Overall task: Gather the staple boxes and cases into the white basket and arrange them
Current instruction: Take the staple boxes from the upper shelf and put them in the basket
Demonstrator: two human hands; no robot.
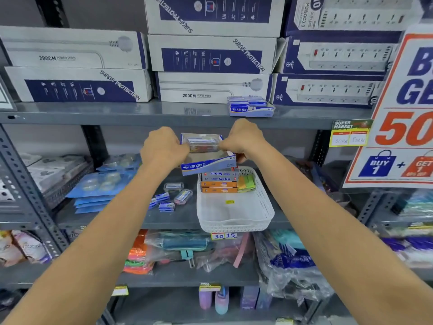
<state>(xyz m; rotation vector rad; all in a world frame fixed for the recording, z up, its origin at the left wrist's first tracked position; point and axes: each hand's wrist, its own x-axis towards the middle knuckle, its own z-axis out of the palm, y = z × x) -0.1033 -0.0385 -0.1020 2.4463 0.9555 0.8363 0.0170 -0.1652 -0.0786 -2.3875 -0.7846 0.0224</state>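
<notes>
Kangaro staple carton (208,164) held up above the far end of the white basket (234,207), open, a clear case (201,143) lying inside. Left hand (164,148) and right hand (243,139) each curl their fingers closed on the carton's sides. Loose staple boxes (165,202) lie on the grey shelf (178,219) left of the basket.

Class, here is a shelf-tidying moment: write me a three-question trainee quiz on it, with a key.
1. True or false: the white basket is completely full.
2. Which brand is printed on the open box held by the left hand and right hand?
3. Loose small staple boxes lie on which side of the basket: A left, B right?

Key: 1 false; 2 Kangaro; 3 A.
</notes>
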